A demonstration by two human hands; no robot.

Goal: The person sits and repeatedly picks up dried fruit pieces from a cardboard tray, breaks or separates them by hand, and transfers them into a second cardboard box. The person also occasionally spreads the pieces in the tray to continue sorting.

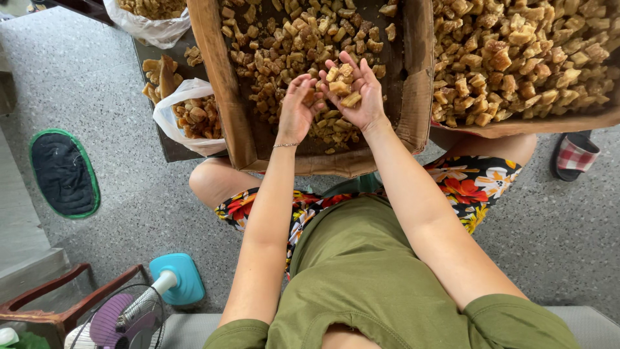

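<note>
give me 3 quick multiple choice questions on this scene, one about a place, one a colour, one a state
1. Where is the white plastic bag of pieces?
A. left of the cardboard box
B. on the person's lap
C. under the fan

2. What colour is the fan base?
A. red
B. turquoise
C. black

3. How is the right hand?
A. flat on the floor
B. clenched and empty
C. cupped, palm up, holding brown chunks

Answers: 1 A, the bag sits beside the box's left wall. 2 B, the base is plainly turquoise. 3 C, chunks lie in the open palm, beside the left hand.
</note>
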